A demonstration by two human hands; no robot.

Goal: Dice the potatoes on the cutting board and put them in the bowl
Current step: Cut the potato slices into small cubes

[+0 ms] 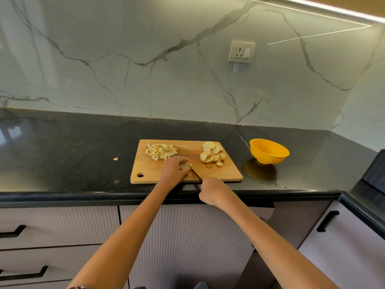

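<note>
- Wooden rectangular cutting board (229, 174): we judge dicing under way; left hand (174, 168) fingers curl over pale potato slices (184, 165).
- Right hand (212, 191) fingers grip the steel knife (195, 173).
- Next: cut on, then fill yellow plastic bowl (268, 152).

Black speckled stone countertop (62, 155), polished, runs along the wall and turns a corner at right. Backsplash (145, 59) of pale marble-look slabs with grey veining covers both walls. A white socket plate with switch (241, 52) is mounted on the backsplash. An LED light strip (325, 11) runs along the top right. Below the counter: pale ribbed cabinet fronts (187, 236) and drawers with black handles (327, 221)
</note>
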